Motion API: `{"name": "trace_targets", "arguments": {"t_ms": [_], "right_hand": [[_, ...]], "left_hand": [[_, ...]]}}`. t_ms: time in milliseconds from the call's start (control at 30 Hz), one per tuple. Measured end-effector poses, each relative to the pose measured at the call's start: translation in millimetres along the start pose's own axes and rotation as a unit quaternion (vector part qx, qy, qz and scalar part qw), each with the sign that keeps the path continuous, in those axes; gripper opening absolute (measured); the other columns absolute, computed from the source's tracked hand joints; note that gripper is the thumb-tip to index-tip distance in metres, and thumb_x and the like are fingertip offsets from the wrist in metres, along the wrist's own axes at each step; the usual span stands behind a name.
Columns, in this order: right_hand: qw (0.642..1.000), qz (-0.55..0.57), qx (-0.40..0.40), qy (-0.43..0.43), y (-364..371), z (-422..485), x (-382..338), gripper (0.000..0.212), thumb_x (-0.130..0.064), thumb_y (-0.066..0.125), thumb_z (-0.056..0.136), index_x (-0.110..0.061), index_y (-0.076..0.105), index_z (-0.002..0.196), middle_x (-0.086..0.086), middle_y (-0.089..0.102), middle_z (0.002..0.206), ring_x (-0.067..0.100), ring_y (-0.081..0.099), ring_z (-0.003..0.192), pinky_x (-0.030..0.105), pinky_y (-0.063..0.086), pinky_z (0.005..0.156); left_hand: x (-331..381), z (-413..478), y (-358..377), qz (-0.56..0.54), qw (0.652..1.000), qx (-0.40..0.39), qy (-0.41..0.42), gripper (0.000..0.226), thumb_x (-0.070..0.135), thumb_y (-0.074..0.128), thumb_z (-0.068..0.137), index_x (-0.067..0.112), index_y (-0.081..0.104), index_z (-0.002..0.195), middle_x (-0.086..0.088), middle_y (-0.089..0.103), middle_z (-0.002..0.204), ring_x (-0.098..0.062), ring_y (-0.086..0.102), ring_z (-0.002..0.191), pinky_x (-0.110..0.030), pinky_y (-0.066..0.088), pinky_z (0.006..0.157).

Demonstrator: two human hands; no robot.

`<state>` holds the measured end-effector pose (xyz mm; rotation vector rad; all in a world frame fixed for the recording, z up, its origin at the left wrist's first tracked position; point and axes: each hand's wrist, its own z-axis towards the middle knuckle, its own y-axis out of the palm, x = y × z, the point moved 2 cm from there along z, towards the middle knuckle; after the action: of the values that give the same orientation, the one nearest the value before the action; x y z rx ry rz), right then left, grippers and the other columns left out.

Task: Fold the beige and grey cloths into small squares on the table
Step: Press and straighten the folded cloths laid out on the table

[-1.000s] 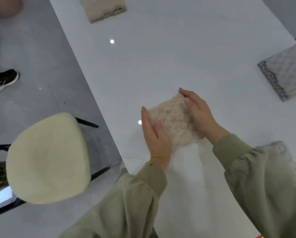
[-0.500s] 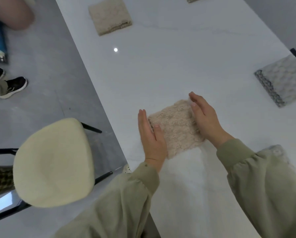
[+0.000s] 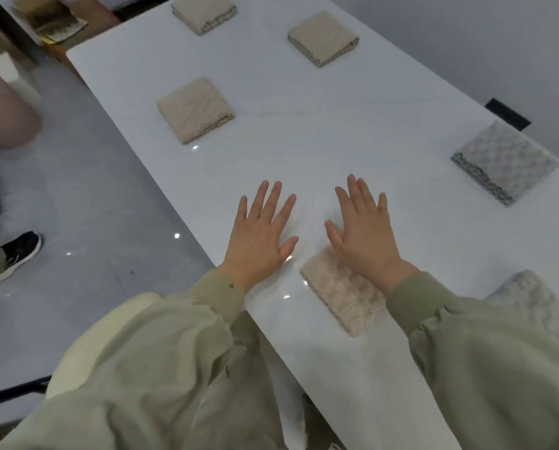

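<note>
Centrally, left hand (image 3: 258,235) and right hand (image 3: 364,235) spread flat, fingers straight, over the white table (image 3: 304,151), right palm's heel over the upper corner of a folded beige cloth (image 3: 343,293) just below centre, folded grey cloth (image 3: 505,160) at right edge, another beige square (image 3: 195,108) at upper left.

The table (image 3: 336,125) is white, smooth and very shiny, with thin grey lines like stone and little bright spots of light on it. The nearest beige cloth (image 3: 343,293) looks soft, fluffy and bumpy, not shiny at all. The grey cloth (image 3: 505,160) at the far right is bumpy too, with a rough, knobbly edge. The sleeves (image 3: 161,352) are soft green cloth with wrinkles. The grey floor (image 3: 109,196) is smooth and shines.
</note>
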<state>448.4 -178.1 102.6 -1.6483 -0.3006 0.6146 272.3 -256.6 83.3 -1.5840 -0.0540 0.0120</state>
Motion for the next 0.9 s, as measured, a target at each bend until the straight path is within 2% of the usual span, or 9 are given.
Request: {"name": "trace_targets", "arguments": {"t_ms": [167,267,467,767,900], "right_hand": [[0.995,-0.008,0.007,0.098,9.1,44.3,-44.9,0.063,-0.046,0.026,0.097,-0.012,0.017,0.15,0.008,0.002,0.16,0.023,-0.003,0.147,0.046,-0.005,0.116],[0.99,-0.005,0.019,0.137,12.0,66.7,-71.7,0.072,-0.051,0.013,0.09,-0.011,0.022,0.149,0.01,0.007,0.159,0.025,0.002,0.147,0.047,-0.003,0.116],[0.987,-0.013,0.008,0.161,11.7,97.9,-100.2,0.073,-0.05,0.011,0.089,-0.009,0.025,0.148,0.011,0.01,0.158,0.027,0.006,0.147,0.05,0.003,0.115],[0.98,0.028,0.013,0.197,25.5,129.5,-104.8,0.071,-0.05,0.01,0.091,-0.01,0.02,0.149,0.01,0.006,0.159,0.025,0.002,0.147,0.044,-0.002,0.115],[0.973,0.063,0.024,0.219,36.5,147.1,-118.3,0.073,-0.051,0.009,0.09,-0.01,0.021,0.149,0.01,0.008,0.159,0.025,0.004,0.147,0.042,0.0,0.116]], "left_hand": [[-66.3,40.4,-13.7,0.014,0.998,-0.05,0.047,0.068,0.053,0.022,0.095,0.024,-0.004,0.151,-0.006,-0.011,0.159,-0.026,-0.017,0.145,-0.047,-0.009,0.114],[-103.3,60.0,-19.3,0.035,0.994,-0.061,0.087,0.068,0.052,0.023,0.096,0.024,-0.007,0.15,-0.006,-0.012,0.159,-0.026,-0.018,0.144,-0.048,-0.012,0.113],[-144.5,89.4,-23.3,0.031,0.994,-0.032,0.103,0.067,0.051,0.023,0.092,0.021,0.013,0.151,-0.009,0.009,0.159,-0.029,0.002,0.146,-0.051,0.002,0.113],[-160.1,121.3,-7.2,-0.002,0.991,-0.049,0.122,0.066,0.05,0.015,0.092,0.022,0.0,0.15,-0.007,0.001,0.159,-0.024,-0.008,0.146,-0.047,-0.003,0.114],[-184.0,142.8,-1.2,-0.006,0.987,-0.046,0.154,0.063,0.046,0.023,0.093,0.019,0.014,0.149,-0.011,0.015,0.158,-0.029,0.009,0.146,-0.049,0.009,0.113]]}}
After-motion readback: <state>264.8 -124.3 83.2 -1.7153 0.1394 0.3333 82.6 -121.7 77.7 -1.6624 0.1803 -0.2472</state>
